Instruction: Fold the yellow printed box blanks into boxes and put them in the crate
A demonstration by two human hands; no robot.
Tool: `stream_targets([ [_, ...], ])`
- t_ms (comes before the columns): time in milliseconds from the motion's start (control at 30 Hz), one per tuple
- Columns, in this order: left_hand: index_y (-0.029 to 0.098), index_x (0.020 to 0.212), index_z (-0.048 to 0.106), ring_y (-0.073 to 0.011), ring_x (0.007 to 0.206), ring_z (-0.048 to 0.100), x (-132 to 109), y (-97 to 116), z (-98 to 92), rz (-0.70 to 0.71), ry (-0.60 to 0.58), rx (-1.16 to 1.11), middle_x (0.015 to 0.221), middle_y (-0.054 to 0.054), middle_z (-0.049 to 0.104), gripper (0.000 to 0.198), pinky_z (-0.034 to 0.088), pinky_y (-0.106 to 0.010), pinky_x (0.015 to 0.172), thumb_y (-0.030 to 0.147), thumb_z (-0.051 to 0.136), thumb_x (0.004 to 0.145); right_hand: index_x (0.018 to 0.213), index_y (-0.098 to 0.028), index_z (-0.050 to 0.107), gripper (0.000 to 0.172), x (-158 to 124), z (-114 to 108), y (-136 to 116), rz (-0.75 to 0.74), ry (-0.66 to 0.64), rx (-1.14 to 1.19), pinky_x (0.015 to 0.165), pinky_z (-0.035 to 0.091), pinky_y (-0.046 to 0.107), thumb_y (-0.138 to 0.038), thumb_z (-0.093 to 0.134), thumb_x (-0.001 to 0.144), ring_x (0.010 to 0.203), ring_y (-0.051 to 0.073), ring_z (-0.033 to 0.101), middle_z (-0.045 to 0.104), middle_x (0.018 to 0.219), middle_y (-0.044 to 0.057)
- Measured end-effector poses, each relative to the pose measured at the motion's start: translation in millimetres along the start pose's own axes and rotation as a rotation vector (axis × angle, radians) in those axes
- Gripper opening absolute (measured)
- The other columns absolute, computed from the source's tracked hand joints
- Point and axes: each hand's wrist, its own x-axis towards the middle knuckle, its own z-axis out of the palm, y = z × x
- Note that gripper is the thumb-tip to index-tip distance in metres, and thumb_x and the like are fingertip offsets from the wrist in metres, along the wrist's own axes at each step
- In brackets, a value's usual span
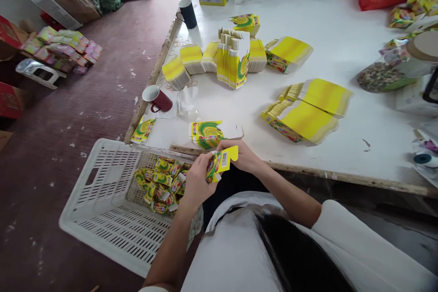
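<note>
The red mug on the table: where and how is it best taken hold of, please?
Probably grip the red mug by its handle, coming from the near side, since that loop sticks out from the round body that way.

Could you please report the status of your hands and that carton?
Left hand gripping yellow-green carton. Right hand at its flap end, grip partly hidden. Yellow tab sticking out. White plastic crate beside left forearm; nothing seen blocking the hands.
</note>
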Motion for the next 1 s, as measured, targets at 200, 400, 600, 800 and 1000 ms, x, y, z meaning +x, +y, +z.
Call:
stream_targets([
  [200,0.021,0.111,0.056,-0.0185,0.084,0.068,-1.2,12.9,2.8,-0.176,0.033,-0.305,0.095,-0.004,0.071,0.035,0.055,-0.03,0.077,0.032,0.073,0.083,0.065,-0.02,0.056,0.012,11.4,7.0,19.7,0.358,-0.124,0.377,0.049,0.043,0.025,-0.031,0.06,0.062,0.047,0.012,0.049,0.055,0.054,-0.003],
  [400,0.018,0.11,0.064,-0.023,0.081,0.073,-9.0,3.1,5.5,-0.436,0.108,-0.64,0.093,-0.007,0.076,0.053,0.061,-0.037,0.075,0.044,0.085,0.068,0.077,-0.018,0.063,0.045,1.9,3.3,29.0,0.201,0.018,0.253,0.069,0.048,0.025,-0.06,0.077,0.071,0.073,0.014,0.06,0.067,0.077,0.0],
  [600,0.016,0.078,0.072,-0.0274,0.058,0.072,-7.0,7.0,1.2,-0.625,-0.153,-0.994,0.064,-0.008,0.073,0.056,0.063,-0.043,0.059,0.062,0.089,0.054,0.109,-0.018,0.065,0.075,-9.5,7.7,34.8,0.007,-0.349,0.331,0.057,0.049,0.026,-0.084,0.061,0.074,0.056,0.012,0.055,0.065,0.073,-0.001],
  [800,0.017,0.086,0.067,-0.0265,0.054,0.07,-2.1,0.5,6.2,-0.804,-0.189,-0.974,0.064,-0.005,0.071,0.062,0.06,-0.042,0.054,0.055,0.093,0.045,0.108,-0.015,0.07,0.068,-6.4,20.1,45.4,0.083,-0.407,0.399,0.051,0.048,0.026,-0.077,0.063,0.08,0.053,0.013,0.054,0.066,0.07,0.0],
  [1000,0.018,0.108,0.063,-0.0309,0.097,0.071,3.1,1.0,15.0,-0.624,0.013,-0.386,0.099,-0.008,0.073,0.066,0.058,-0.045,0.084,0.048,0.089,0.056,0.106,-0.018,0.075,0.059,1.3,29.7,40.3,0.148,-0.017,0.422,0.082,0.055,0.035,-0.068,0.074,0.074,0.09,0.024,0.069,0.075,0.091,0.007],
])
